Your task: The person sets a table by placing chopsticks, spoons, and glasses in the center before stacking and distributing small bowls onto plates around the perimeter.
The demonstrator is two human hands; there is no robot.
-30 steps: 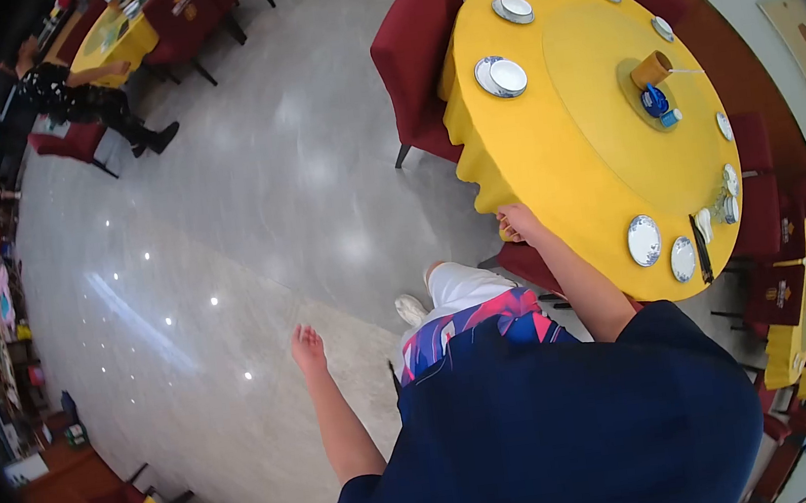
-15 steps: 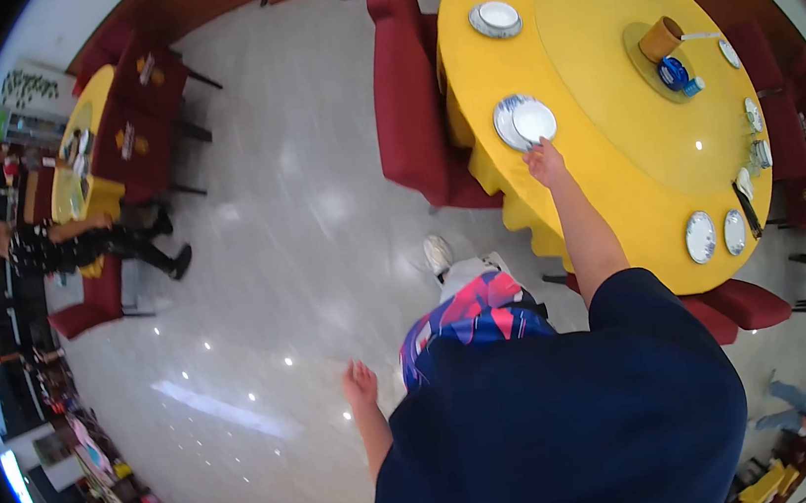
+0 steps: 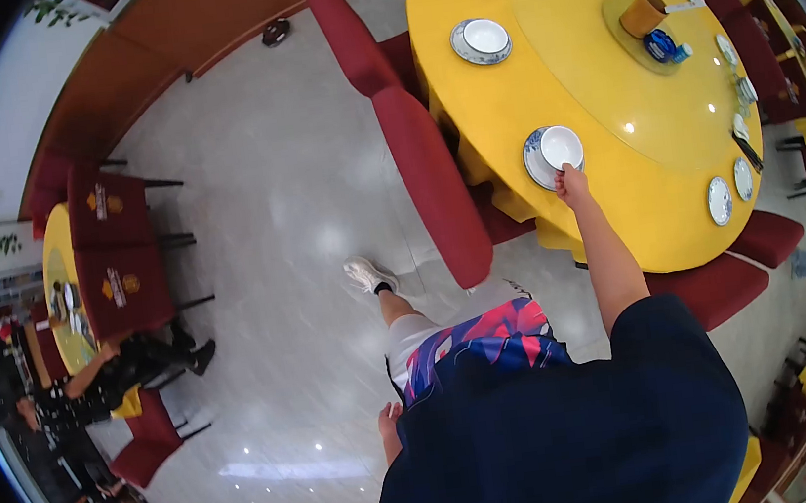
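My right hand (image 3: 573,186) reaches out over the round table, its fingers pinched on the near rim of a small white bowl (image 3: 562,147). The bowl overlaps a blue-and-white patterned plate (image 3: 540,174) and sits off toward its right side. Plate and bowl are close to the table's left edge. My left hand (image 3: 389,420) hangs low beside my body, above the floor, with nothing in it and its fingers loosely apart.
The yellow-covered table (image 3: 481,108) also bears another bowl on a plate (image 3: 485,37), a brown container (image 3: 642,15) and a blue object (image 3: 660,45). Red chairs (image 3: 430,184) stand along it. Left, a person (image 3: 90,382) is near another table.
My view has shifted and I have stepped along, one leg now forward. My right hand stays at the bowl, which has moved slightly on its plate. My left hand has dropped closer to my body.
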